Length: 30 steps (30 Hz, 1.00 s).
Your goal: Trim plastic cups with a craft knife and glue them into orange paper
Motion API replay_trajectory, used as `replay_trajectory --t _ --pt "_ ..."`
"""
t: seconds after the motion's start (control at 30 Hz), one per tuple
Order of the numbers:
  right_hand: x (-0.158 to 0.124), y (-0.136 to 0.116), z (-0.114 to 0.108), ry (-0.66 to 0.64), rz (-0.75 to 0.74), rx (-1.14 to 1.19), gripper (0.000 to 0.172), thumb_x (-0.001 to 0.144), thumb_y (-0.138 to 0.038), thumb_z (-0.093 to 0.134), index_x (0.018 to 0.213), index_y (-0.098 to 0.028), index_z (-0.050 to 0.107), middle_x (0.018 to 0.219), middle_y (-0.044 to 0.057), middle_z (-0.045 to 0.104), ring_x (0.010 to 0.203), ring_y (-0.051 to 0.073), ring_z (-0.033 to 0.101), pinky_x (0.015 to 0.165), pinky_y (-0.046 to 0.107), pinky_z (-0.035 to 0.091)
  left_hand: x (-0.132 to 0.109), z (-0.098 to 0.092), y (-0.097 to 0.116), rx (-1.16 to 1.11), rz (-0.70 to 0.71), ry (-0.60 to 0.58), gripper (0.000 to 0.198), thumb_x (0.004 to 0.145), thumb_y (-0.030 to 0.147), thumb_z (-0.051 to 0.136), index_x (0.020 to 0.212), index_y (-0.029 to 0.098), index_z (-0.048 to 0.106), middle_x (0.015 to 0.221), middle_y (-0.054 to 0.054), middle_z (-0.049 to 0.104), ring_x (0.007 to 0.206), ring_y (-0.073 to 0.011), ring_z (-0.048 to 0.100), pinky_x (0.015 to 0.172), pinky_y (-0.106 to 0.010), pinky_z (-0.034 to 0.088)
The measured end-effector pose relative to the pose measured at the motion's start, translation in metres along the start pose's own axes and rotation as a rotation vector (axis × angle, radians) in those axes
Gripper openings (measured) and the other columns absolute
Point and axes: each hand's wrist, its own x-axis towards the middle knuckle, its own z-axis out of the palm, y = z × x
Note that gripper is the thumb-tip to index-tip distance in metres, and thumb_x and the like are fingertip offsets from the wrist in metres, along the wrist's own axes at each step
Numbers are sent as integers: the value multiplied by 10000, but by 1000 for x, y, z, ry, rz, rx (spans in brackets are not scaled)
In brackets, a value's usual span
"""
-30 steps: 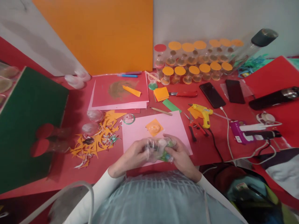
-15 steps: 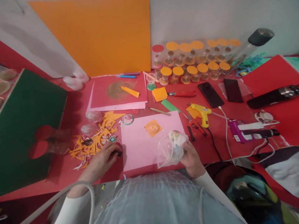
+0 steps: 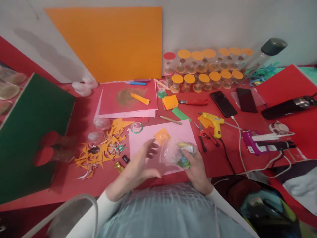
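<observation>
My right hand (image 3: 196, 167) grips a clear plastic bag (image 3: 170, 152) with green, blue and yellow bits showing inside. To its left, my left hand (image 3: 138, 168) holds nothing; its fingers and thumb are spread, facing the bag's mouth. Behind the hands, on a pink sheet (image 3: 137, 140), lies an orange paper square (image 3: 165, 131) with a clear rounded plastic piece on it, partly covered by the bag. Left of my left hand, a small black wrapped piece (image 3: 125, 159) and a gold wrapped one (image 3: 119, 166) rest on the red table.
Orange paper scraps (image 3: 99, 158) and clear plastic cups (image 3: 102, 123) lie left. A yellow glue gun (image 3: 214, 123), scissors (image 3: 203, 134) and a phone (image 3: 223, 103) are at right. Rows of orange-topped clear containers (image 3: 189, 79) stand behind. A green board (image 3: 32, 138) stands at far left.
My left hand has let go of the black piece at the table's left and moved right toward the bag, opening. The bag has tilted left in my right hand. The gold piece is now uncovered.
</observation>
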Motion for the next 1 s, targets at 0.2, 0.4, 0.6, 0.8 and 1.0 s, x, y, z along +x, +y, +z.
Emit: replay_trajectory --t 0.2,0.4,0.6,0.8,1.0 --pt "-4 -4 -19 4 -34 3 330 623 -309 887 894 -261 705 922 15 768 757 192 711 672 334 600 25 33 12 -61 -109 5 192 850 359 570 936 189 591 716 25 600 646 -124 522 640 -244 450" --pt "1 -28 -43 -169 -182 -243 278 665 -381 886 884 -267 758 1039 64 764 1047 254 684 872 364 560 32 26 17 -49 -11 11 132 812 300 566 742 189 582 673 20 561 615 -113 480 618 -229 418" --pt "6 -70 -25 -300 -535 -611 302 741 -317 828 1039 -295 777 1010 59 751 955 251 671 881 374 528 41 31 34 85 155 -106 144 857 239 571 735 186 627 704 -4 606 615 -117 501 651 -241 433" --pt "1 -84 -15 -407 -773 -761 130 855 -182 678 828 -276 764 761 29 692 715 196 648 629 294 511 39 27 36 268 248 -147 167 905 173 528 798 190 655 760 -21 637 692 -144 572 670 -257 450" --pt "-17 -86 -8 -480 -1042 -972 198 848 -43 603 796 -230 648 722 -1 626 654 147 617 596 249 511 35 43 50 372 573 -79 148 954 349 616 1006 220 667 959 -30 712 933 -180 617 864 -315 455"
